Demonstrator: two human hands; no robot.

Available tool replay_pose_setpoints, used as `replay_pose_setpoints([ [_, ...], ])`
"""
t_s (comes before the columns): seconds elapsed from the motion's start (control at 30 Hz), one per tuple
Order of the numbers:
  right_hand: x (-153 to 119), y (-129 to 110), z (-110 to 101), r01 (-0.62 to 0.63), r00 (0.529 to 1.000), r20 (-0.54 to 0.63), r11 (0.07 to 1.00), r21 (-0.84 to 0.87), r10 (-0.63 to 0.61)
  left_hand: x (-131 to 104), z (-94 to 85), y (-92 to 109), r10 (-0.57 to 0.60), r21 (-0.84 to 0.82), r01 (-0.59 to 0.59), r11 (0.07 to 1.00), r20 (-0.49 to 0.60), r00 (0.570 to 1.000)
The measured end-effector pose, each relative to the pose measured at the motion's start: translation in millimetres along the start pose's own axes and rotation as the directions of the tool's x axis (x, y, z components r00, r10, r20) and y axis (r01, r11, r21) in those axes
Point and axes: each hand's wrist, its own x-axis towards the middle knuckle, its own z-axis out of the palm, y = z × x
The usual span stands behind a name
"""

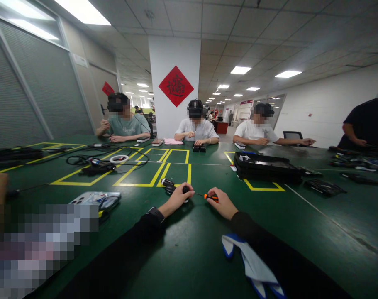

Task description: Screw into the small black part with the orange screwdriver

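Over a green tabletop (191, 265), points a black-and-orange screwdriver (213, 199) at a small dark part (185, 189).

Clamps the right hand (222, 204) on the handle and closes the left hand (176, 197) around the dark part, just beside a black-and-white piece (167, 183). Has a white-and-blue glove (251, 259) crowding the near side, black trays (266, 165) to the right, tangled cables (97, 166) to the left.

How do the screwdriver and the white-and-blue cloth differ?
The screwdriver is orange and black; the cloth is white with blue edging. The right hand holds the screwdriver, while the cloth lies loose on the green table. The screwdriver looks straight and slim; the cloth, limp and bent. Both show two main colours.
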Motion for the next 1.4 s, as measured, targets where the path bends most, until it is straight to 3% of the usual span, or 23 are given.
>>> replay_pose_setpoints([
  [0.3,1,3,-2,0.016,1.000,0.006,0.996,-0.092,-0.015,-1,0.2,3,-0.048,-0.030,0.048,0.998,-0.001,0.999],
  [1.17,2,6,1,0.013,1.000,-0.015,1.000,0.009,-0.012,-1,0.9,10,-0.076,-0.051,0.075,0.996,-0.025,0.997],
  [1.4,1,4,2,-0.009,1.000,0.005,0.999,0.049,0.009,-1,0.6,8,-0.032,-0.057,0.033,0.998,0.010,0.999],
])
